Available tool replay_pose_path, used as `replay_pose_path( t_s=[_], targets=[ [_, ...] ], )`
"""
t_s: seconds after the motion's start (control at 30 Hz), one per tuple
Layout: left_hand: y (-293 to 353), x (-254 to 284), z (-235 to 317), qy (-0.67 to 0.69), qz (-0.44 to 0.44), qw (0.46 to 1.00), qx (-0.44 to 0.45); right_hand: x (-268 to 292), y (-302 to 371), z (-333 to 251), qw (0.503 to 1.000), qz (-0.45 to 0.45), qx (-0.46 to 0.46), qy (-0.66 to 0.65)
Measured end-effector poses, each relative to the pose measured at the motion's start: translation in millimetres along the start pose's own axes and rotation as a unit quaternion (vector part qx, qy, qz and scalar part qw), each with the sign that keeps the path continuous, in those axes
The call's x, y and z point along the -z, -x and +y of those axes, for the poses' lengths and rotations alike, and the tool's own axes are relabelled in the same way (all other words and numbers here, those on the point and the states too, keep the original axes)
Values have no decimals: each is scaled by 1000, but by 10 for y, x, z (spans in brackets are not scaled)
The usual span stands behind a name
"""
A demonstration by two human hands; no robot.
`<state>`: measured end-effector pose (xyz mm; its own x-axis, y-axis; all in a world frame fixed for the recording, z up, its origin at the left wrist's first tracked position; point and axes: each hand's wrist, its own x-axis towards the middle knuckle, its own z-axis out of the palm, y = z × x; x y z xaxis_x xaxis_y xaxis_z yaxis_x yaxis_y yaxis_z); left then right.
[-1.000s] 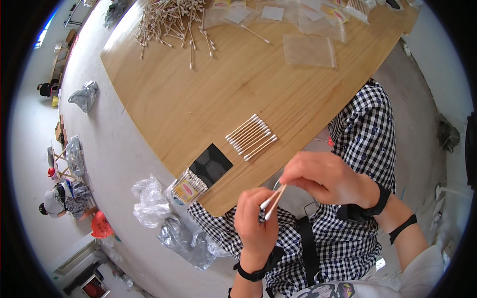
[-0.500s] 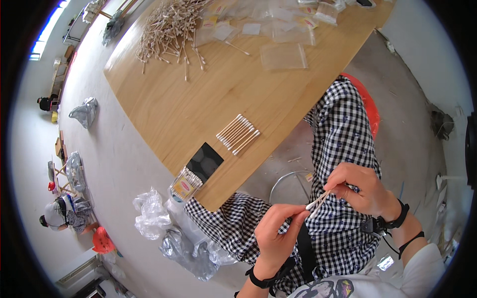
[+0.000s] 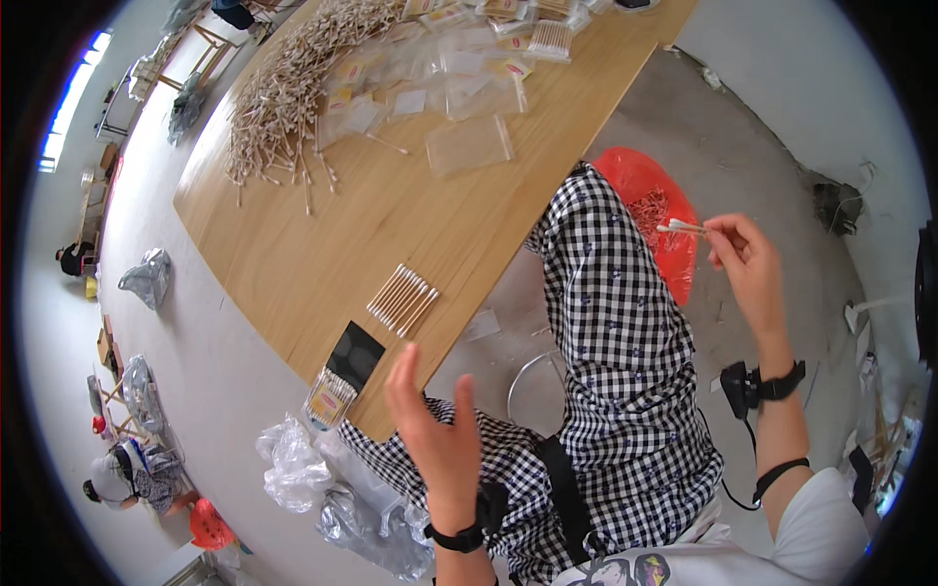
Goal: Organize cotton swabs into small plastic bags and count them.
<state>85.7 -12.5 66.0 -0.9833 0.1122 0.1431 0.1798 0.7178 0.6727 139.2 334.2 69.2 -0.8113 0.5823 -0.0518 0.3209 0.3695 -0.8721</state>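
Note:
My right hand [image 3: 747, 269] pinches a few cotton swabs [image 3: 686, 227], their white tips pointing left, in front of a red plastic-lined container [image 3: 620, 168] with many loose swabs inside. My left hand [image 3: 440, 444] is empty, its fingers apart, in front of the table's near corner. Close to it on the wooden table [image 3: 322, 264] lies a neat row of cotton swabs [image 3: 403, 301]. Beyond that hand are a dark square pad [image 3: 355, 355] and a clear packet full of swabs [image 3: 330, 398] at the table edge.
A big heap of loose swabs [image 3: 283, 98] covers the table's far left. Clear zip bags [image 3: 469, 146] and filled packets [image 3: 550, 41] lie beside it. Crumpled plastic bags [image 3: 362, 527] sit on the floor at lower left. A person [image 3: 117, 474] sits at the far left.
My hands have parted. The right one has moved up and right with the swabs, towards the red container; the left has let go, opened and shifted left. The view has turned.

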Motion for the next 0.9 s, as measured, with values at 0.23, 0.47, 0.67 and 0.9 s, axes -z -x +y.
replay_pose_path(
  t_s=[0.23,0.47,0.67,0.9],
  targets=[
    [-122,147,-295,-86,16,995,47,20,-628,1175,991,-89,-44,90],
    [-306,78,-548,-95,7,994,60,-123,-804,760,991,-22,64,113],
    [-538,-69,-717,-76,13,996,46,-1080,-698,-576,988,-73,137,2],
    [-606,-185,-745,65,46,995,56,-2203,-224,-860,932,-269,99,-221]
  ],
)
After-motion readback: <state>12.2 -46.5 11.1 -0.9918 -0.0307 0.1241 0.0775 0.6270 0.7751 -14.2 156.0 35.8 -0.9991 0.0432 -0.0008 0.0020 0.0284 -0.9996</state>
